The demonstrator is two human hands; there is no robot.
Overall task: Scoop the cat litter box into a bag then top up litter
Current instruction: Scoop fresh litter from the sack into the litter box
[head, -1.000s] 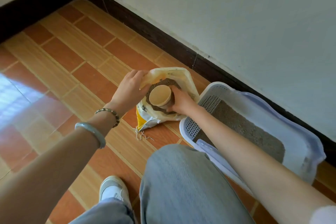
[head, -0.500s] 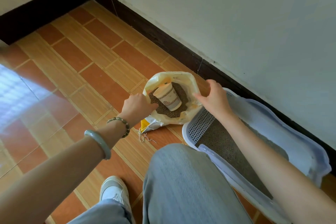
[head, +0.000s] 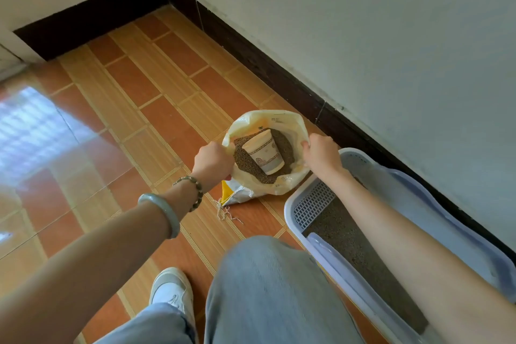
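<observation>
Litter box (head: 396, 184) at 4 o'clock, grey litter inside, just beside bag. Litter bag (head: 268, 120) centre, mouth open. Right hand (head: 322, 155) has let cup go and now grips bag rim at 3 o'clock. Left hand (head: 213, 159) grips rim at 9 o'clock. Paper cup (head: 264, 152) lies tilted on litter in bag. My read: cup scooping finished, bag to be lifted or closed next. Hidden: box far end cut off, my forearm covers its litter, fingertips lost in bag fold.

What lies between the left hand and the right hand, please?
In the head view, the open litter bag lies between the left hand and the right hand, which grip its rim; inside, a paper cup lies on dark litter.
</observation>
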